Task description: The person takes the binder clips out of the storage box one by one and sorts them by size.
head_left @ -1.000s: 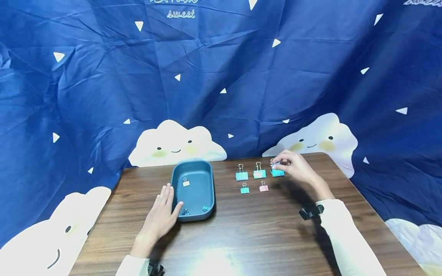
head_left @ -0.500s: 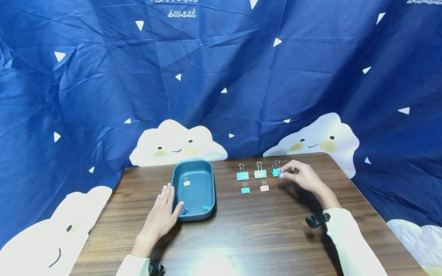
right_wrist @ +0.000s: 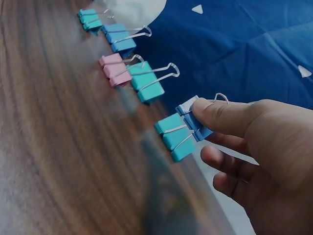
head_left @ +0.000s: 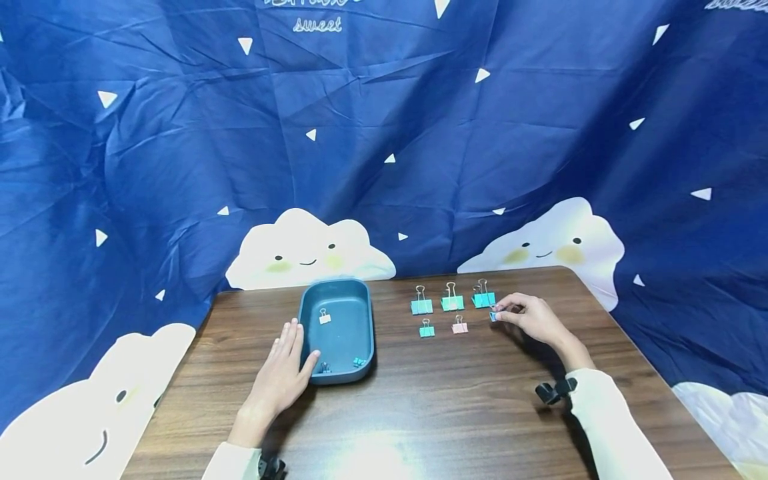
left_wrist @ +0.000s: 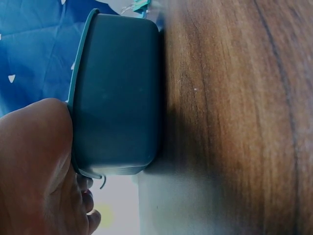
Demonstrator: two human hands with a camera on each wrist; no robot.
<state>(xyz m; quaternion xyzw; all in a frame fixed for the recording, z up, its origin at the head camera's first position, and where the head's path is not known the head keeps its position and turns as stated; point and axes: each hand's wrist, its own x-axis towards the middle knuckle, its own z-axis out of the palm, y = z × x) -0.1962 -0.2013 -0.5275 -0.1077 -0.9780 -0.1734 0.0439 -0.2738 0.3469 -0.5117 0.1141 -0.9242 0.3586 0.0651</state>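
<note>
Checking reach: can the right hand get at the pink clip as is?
Likely yes: the way from the right hand to the pink clip looks free. But that hand pinches a blue clip, which it should probably release first.

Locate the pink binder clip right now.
In the head view, the pink binder clip sits on the table, right of centre, immediately right of the small teal clip and in front of the back row's middle clip.
</note>
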